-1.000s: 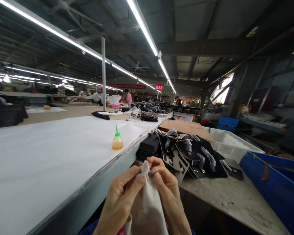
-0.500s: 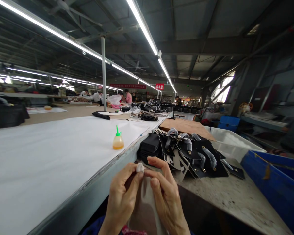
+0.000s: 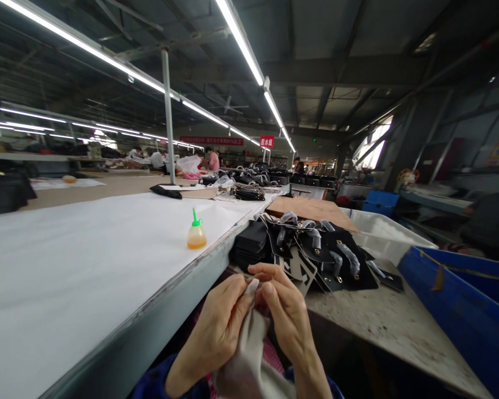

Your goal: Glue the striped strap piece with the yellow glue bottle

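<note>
Both my hands are raised close together at the bottom centre, pinching the top edge of a white cloth pouch [image 3: 245,354]. My left hand [image 3: 220,327] grips it with thumb and forefinger from the left. My right hand [image 3: 285,313] pinches the same corner from the right. The pouch hangs down between my wrists over my lap. Just beyond my fingers lies a pile of black leather pieces [image 3: 324,255] with metal studs and wrapped fittings, on a speckled worktop [image 3: 378,327].
A long white-covered table [image 3: 87,249] runs along the left, with a small glue bottle [image 3: 197,235] with a green nozzle near its edge. A white tray [image 3: 382,233] and a blue bin [image 3: 461,299] stand right. Other workers sit far back.
The pouch's corner stays pinched between both hands while they shift slightly; more of the cloth now bunches below my wrists. The view has tilted a little.
</note>
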`<control>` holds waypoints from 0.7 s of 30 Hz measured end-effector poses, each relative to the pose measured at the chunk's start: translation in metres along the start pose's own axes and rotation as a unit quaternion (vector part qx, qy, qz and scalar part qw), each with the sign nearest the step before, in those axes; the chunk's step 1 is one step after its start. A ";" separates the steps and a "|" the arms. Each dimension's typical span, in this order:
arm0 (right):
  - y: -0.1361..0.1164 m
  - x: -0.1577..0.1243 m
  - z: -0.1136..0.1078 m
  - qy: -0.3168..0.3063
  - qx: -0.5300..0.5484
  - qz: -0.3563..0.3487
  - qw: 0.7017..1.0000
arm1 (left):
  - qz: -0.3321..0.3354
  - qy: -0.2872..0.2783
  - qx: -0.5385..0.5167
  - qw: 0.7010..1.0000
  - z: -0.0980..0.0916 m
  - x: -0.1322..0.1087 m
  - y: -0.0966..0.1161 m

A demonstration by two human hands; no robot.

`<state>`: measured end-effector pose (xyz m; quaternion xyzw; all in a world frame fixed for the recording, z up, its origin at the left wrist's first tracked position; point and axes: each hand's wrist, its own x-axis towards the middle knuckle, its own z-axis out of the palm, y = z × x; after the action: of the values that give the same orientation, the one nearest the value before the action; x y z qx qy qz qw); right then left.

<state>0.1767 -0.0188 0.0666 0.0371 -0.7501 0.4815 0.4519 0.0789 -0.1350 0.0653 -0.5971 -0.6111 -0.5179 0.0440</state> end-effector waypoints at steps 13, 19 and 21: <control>0.039 0.008 -0.029 0.215 -0.086 -0.040 0.972 | -0.201 0.025 -0.334 0.921 0.007 -0.003 0.008; 0.031 -0.007 -0.051 -0.072 0.119 0.108 0.984 | -0.248 0.139 -0.363 0.887 0.008 0.000 -0.008; 0.027 -0.012 -0.053 -0.204 0.088 0.107 0.969 | -0.258 0.201 -0.356 0.876 0.006 0.003 -0.017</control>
<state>0.2043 0.0310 0.0466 0.0941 -0.7810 0.5730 0.2299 0.0680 -0.1241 0.0546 -0.2768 -0.4960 -0.8019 -0.1850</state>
